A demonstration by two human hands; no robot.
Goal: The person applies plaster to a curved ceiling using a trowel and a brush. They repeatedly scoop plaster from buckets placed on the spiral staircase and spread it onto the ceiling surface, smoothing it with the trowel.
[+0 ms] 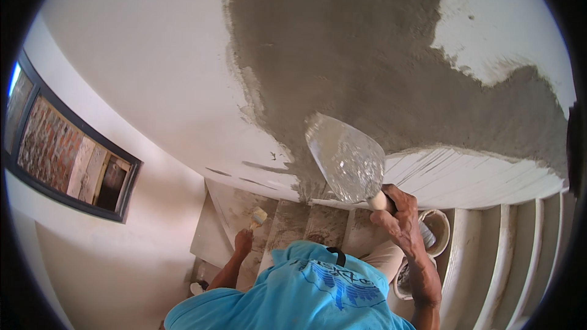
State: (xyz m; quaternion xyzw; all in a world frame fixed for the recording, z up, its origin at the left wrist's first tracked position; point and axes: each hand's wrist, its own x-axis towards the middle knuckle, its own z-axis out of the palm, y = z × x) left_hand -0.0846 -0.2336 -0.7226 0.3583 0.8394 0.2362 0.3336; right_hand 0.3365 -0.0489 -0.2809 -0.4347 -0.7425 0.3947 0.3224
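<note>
My right hand [396, 215] is closed round the pale handle of a trowel [345, 159]. The broad, wet, shiny metal blade points up and left, in front of the lower part of a grey plaster patch [336, 43] on the white wall [140, 55]. Whether the blade touches the wall I cannot tell. Lower on the left, my left hand [243, 241] grips a paintbrush [259, 216] by its handle. Its bristles are pale and face up, above the dirty stair landing. The patch has ragged edges, with streaks on the white surface below it.
By my right forearm stand a pale bucket [447, 225] with something grey in it and a second bucket [397, 289], partly hidden by the arm. Stair steps [489, 256] run along the right. On the left wall is a dark-framed window [82, 133] with brickwork beyond.
</note>
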